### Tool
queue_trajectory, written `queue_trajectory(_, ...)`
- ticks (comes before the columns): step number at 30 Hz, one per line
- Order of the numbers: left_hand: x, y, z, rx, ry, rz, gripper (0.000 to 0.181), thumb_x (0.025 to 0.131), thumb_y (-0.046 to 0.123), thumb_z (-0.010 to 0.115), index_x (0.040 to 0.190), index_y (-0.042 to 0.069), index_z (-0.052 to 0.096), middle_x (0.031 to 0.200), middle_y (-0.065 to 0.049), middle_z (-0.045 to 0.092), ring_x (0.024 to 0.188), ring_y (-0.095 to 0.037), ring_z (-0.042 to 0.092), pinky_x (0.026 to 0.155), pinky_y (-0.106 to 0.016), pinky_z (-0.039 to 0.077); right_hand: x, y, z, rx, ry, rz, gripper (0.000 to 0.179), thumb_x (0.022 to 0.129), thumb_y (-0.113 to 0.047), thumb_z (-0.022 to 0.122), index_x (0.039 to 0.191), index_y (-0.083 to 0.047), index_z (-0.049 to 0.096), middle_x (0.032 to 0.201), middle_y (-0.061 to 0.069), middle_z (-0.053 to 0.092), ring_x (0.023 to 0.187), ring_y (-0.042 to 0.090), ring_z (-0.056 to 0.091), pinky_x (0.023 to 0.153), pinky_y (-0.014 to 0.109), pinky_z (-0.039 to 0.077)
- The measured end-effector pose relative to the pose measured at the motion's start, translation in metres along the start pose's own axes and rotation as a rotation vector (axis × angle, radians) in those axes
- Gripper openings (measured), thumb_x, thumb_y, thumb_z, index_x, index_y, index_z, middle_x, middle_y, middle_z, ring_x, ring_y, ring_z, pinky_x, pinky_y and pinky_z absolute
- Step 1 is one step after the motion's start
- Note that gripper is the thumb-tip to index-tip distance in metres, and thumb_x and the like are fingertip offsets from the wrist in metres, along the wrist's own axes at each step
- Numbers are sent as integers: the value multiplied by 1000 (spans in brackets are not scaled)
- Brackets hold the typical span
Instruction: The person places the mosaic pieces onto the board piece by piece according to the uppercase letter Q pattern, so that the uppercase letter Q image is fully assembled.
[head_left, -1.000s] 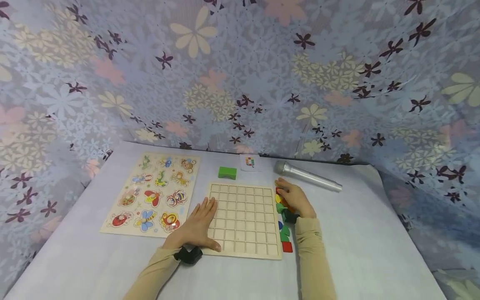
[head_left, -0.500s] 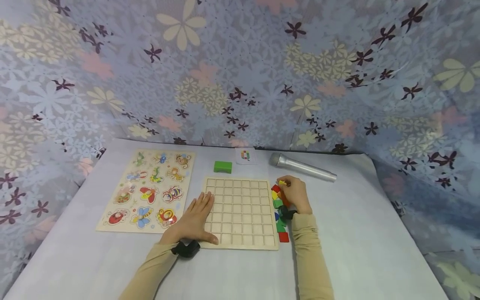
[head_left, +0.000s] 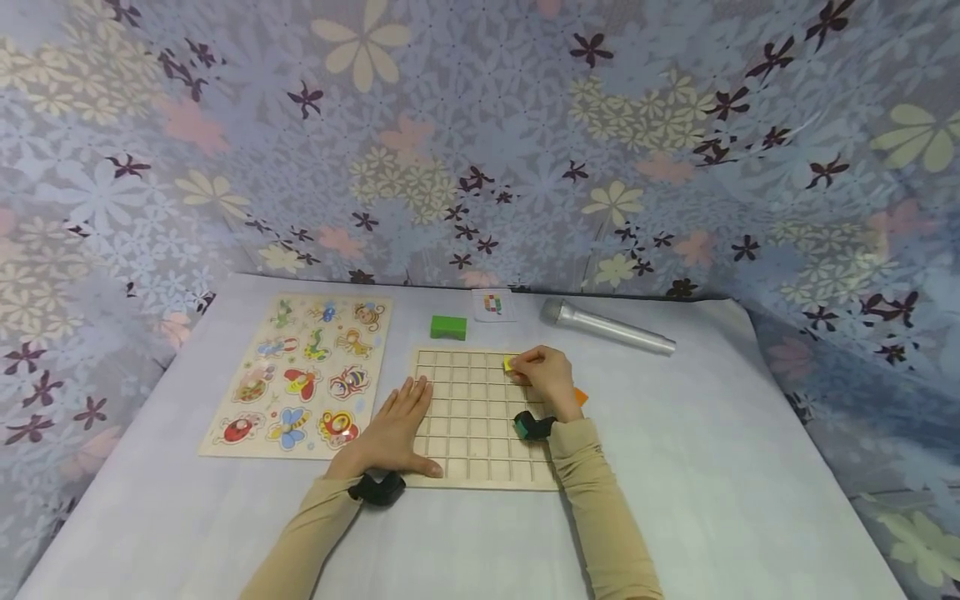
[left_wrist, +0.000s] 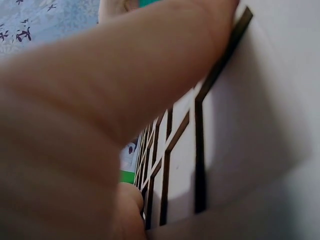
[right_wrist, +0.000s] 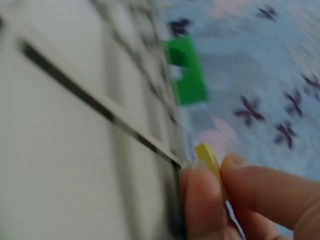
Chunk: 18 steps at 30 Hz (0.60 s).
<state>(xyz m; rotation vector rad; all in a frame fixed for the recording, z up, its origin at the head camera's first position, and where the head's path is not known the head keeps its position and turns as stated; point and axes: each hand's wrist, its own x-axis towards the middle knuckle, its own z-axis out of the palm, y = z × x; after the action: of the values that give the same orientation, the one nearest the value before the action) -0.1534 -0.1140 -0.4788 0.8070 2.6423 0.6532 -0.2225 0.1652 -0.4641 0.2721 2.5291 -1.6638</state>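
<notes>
Head view shows the left hand (head_left: pixel 392 433) spread flat over the left edge of the board (head_left: pixel 480 427), the right hand (head_left: pixel 547 377) pinching a yellow block (head_left: pixel 508 363) at its far right squares, and a card (head_left: pixel 492 305) whose print is too small to read. Left wrist view shows the thumb stretched over the board; right wrist view, fingertips squeezing the block.

We are resting our bare left hand (head_left: pixel 393 433), thumb splayed, on the left edge of the pale wooden grid board (head_left: pixel 480 421), pinching with our bare right hand (head_left: pixel 547 375) near its far right corner; our tan-sleeved forearms (head_left: pixel 606 517) are slanting from its near side.
</notes>
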Motion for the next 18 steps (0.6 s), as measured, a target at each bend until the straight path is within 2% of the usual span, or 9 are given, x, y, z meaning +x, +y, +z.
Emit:
queue_trajectory(4, 4, 2, 3, 5, 4, 7, 127, 71, 54, 79, 152, -7, 3, 161, -24, -3, 150, -42, -6, 122, -57, 2, -4, -1, 13, -90, 56, -66, 15, 86, -14, 72, 93, -1, 69, 81, 13, 73, 59, 10, 68, 58, 22, 56)
queue_trajectory(10, 5, 1, 5, -1, 12, 6, 128, 69, 55, 79, 152, -7, 4, 162, -24, -2, 150, -42, -5, 122, -57, 4, -10, 0, 27, -274, 135, -202, 13, 83, -15, 75, 81, -2, 73, 74, 13, 71, 58, 16, 59, 53, 22, 42)
queue_trajectory(14, 3, -1, 5, 6, 19, 0, 129, 68, 56, 79, 152, -7, 5, 162, -24, -1, 150, -42, -3, 122, -57, 5, -14, -1, 35, -338, 104, -276, 13, 81, -16, 76, 77, -4, 74, 70, 10, 71, 55, 14, 55, 50, 22, 38)
queue_trajectory(18, 1, -2, 4, 0, 36, 6, 128, 68, 54, 80, 152, -8, 7, 161, -25, 1, 149, -43, -2, 121, -58, 5, -14, -4, 36, -371, 43, -305, 12, 82, -18, 75, 78, -7, 74, 71, 8, 71, 57, 12, 55, 52, 21, 39)
